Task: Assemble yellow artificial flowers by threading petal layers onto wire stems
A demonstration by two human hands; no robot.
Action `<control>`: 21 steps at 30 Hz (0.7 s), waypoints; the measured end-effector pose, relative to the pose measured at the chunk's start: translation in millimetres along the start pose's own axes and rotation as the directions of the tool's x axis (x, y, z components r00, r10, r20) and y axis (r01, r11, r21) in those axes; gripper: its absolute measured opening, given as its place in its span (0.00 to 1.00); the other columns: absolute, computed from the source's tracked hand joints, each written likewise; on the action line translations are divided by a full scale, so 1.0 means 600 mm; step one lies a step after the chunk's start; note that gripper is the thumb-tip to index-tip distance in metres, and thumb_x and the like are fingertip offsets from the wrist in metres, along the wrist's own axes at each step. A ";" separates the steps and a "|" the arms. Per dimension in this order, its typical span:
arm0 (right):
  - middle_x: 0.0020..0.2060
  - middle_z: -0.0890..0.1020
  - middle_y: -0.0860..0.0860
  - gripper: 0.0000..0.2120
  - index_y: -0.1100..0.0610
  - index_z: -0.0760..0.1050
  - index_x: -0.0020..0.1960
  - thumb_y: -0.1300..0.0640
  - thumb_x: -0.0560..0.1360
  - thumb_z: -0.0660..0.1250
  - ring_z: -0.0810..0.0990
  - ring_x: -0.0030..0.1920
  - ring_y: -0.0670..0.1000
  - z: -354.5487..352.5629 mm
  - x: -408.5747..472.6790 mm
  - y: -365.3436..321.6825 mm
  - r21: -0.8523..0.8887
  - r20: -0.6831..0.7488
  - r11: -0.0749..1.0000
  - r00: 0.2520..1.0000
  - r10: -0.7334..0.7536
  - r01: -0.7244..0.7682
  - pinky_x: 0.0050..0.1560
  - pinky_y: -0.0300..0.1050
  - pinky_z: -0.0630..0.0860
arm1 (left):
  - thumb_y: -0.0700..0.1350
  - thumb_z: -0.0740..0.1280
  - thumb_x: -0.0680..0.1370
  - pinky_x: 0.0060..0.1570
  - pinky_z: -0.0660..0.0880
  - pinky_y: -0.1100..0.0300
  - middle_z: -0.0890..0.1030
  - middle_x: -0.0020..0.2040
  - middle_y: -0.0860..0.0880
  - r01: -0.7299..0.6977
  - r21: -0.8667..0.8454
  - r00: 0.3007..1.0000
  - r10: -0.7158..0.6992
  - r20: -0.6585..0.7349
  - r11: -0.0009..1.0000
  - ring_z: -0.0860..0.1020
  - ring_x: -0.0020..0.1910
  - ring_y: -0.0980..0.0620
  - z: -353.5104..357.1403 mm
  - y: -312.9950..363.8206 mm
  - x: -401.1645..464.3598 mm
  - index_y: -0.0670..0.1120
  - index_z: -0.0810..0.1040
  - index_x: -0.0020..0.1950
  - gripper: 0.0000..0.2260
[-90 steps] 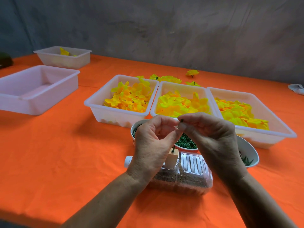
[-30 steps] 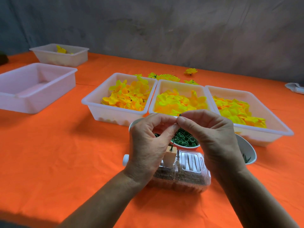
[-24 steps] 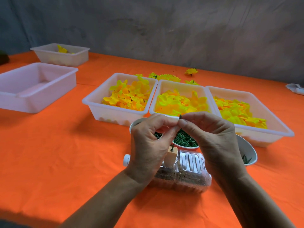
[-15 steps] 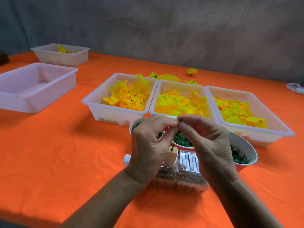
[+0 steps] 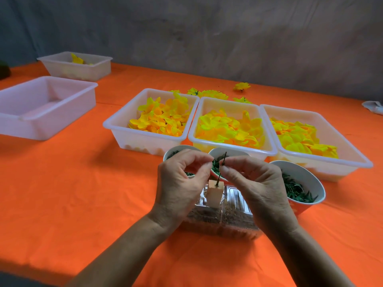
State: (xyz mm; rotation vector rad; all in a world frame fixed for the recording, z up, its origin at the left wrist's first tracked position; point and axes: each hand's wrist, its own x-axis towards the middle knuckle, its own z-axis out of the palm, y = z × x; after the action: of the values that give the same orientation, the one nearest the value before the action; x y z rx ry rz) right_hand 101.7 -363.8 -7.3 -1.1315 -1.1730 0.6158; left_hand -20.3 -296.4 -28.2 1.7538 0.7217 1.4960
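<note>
Above pale block (image 5: 214, 194), right hand (image 5: 257, 187) pinches thin wire stem (image 5: 222, 165).

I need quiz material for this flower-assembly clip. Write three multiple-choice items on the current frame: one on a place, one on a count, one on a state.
1. Where does the wire stem stand?
A. In the small wooden block
B. In the empty tray
C. Flat on the cloth

2. How many white trays side by side hold yellow petals?
A. One
B. Three
C. Five

3. What is the right hand doing?
A. Lying flat on the table
B. Pinching something small at the stem
C. Lifting a bowl

Answers: 1 A, the stem's foot enters the block's top. 2 B, three petal-filled trays sit in a row behind the bowls. 3 B, thumb and forefinger meet beside the stem.
</note>
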 end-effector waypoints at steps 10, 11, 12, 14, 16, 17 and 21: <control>0.35 0.83 0.49 0.09 0.51 0.82 0.39 0.65 0.68 0.74 0.81 0.38 0.43 -0.009 -0.008 0.013 -0.334 -0.004 0.941 0.999 -0.049 0.045 0.39 0.33 0.75 | 0.43 0.72 0.68 0.37 0.78 0.59 0.81 0.37 0.53 0.030 0.006 0.990 -0.030 0.140 1.000 0.80 0.36 0.55 0.006 0.007 -0.012 0.46 0.82 0.39 0.02; 0.35 0.83 0.48 0.09 0.51 0.82 0.38 0.65 0.68 0.74 0.81 0.38 0.43 -0.009 -0.008 0.011 -0.341 0.003 0.939 0.999 -0.053 0.051 0.38 0.33 0.75 | 0.43 0.73 0.68 0.37 0.79 0.56 0.81 0.36 0.53 0.039 0.000 0.991 -0.039 0.127 0.999 0.80 0.35 0.54 0.007 0.007 -0.011 0.46 0.82 0.39 0.02; 0.34 0.83 0.49 0.09 0.51 0.82 0.38 0.65 0.68 0.74 0.81 0.38 0.44 -0.008 -0.008 0.010 -0.344 0.010 0.937 0.998 -0.057 0.056 0.38 0.32 0.75 | 0.42 0.74 0.69 0.38 0.79 0.53 0.81 0.36 0.52 0.051 -0.014 0.992 -0.050 0.114 0.999 0.80 0.35 0.53 0.008 0.007 -0.010 0.46 0.82 0.39 0.02; 0.34 0.83 0.50 0.07 0.54 0.83 0.38 0.65 0.68 0.74 0.81 0.38 0.47 -0.008 -0.007 0.007 -0.350 0.012 0.935 0.998 -0.063 0.063 0.38 0.34 0.76 | 0.40 0.74 0.69 0.38 0.78 0.50 0.81 0.35 0.51 0.049 -0.027 0.994 -0.046 0.101 0.998 0.79 0.35 0.51 0.011 0.007 -0.007 0.45 0.82 0.38 0.02; 0.34 0.82 0.51 0.06 0.55 0.83 0.38 0.65 0.68 0.74 0.81 0.39 0.49 -0.008 -0.005 0.006 -0.370 0.011 0.927 0.998 -0.068 0.067 0.37 0.38 0.77 | 0.42 0.73 0.69 0.37 0.77 0.50 0.81 0.34 0.50 0.021 -0.011 0.994 -0.019 0.106 1.000 0.78 0.35 0.51 0.012 0.008 -0.004 0.45 0.82 0.37 0.02; 0.34 0.82 0.50 0.06 0.54 0.83 0.38 0.65 0.68 0.74 0.81 0.39 0.50 -0.008 -0.004 0.006 -0.389 0.017 0.918 0.997 -0.072 0.073 0.37 0.39 0.77 | 0.42 0.73 0.69 0.37 0.76 0.51 0.80 0.34 0.49 0.019 -0.014 0.993 -0.017 0.114 1.000 0.78 0.35 0.51 0.012 0.008 -0.002 0.45 0.81 0.36 0.02; 0.33 0.82 0.49 0.09 0.51 0.83 0.36 0.65 0.67 0.75 0.80 0.37 0.45 -0.011 -0.002 0.001 -0.434 0.049 0.897 0.996 -0.074 0.088 0.36 0.33 0.74 | 0.45 0.71 0.72 0.39 0.76 0.51 0.81 0.34 0.47 0.055 -0.084 0.982 -0.039 0.185 0.995 0.79 0.36 0.48 0.000 0.004 0.009 0.45 0.81 0.36 0.06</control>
State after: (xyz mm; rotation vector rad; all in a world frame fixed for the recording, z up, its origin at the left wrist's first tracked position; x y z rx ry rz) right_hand 107.4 -366.8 -8.0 -1.4439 -1.4215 0.3101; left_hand -19.5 -293.3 -23.1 1.7670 0.5890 1.2953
